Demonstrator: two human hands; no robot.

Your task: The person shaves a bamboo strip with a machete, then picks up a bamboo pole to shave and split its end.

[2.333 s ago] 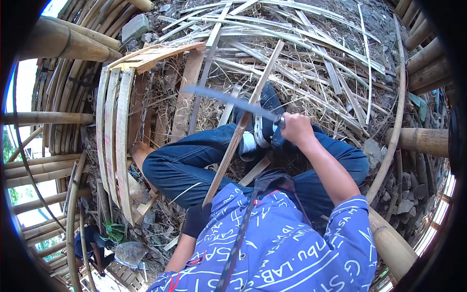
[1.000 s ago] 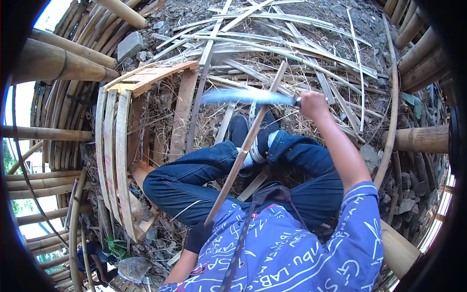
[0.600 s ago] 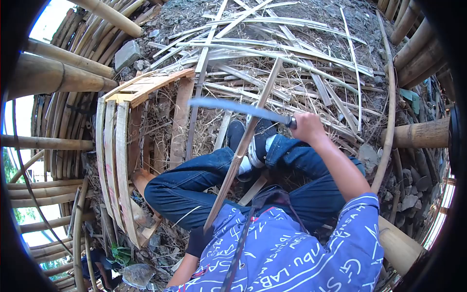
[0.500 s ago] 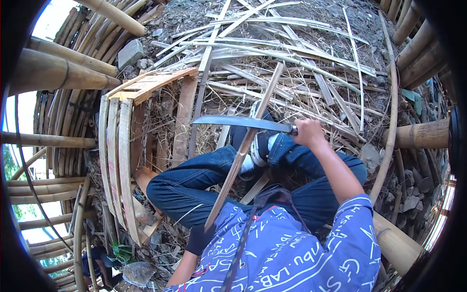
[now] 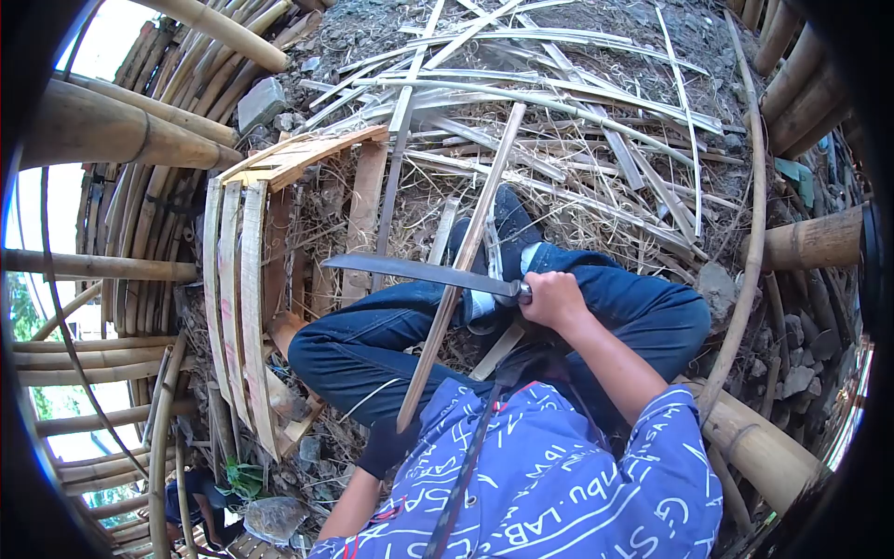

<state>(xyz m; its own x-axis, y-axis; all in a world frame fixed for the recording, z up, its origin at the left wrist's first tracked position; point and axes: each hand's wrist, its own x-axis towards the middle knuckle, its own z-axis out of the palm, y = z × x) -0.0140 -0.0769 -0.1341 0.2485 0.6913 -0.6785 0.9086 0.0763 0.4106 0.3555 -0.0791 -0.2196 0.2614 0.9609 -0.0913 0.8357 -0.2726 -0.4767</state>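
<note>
My right hand (image 5: 551, 298) is closed round the handle of a long knife (image 5: 410, 269), whose blade points left and lies across a bamboo strip (image 5: 475, 233). The strip runs slantwise from my lap up over my shoes. At its lower end, my left hand (image 5: 384, 447), in a dark glove, is wrapped round the strip near my hip. Part of the left hand's fingers is hidden by the strip and shirt. My crossed legs in blue jeans (image 5: 363, 335) are under the strip and the knife.
A slatted wooden crate (image 5: 240, 307) stands at my left. Split strips (image 5: 559, 93) lie scattered on the ground ahead. Thick bamboo poles (image 5: 112, 126) flank both sides. Stones (image 5: 796, 373) lie at the right. Another person (image 5: 191, 503) is partly visible at the lower left.
My right hand and the knife have moved down along the strip, toward my body and a little left. The strip's upper end has shifted slightly left and up. My left hand still holds the lower end.
</note>
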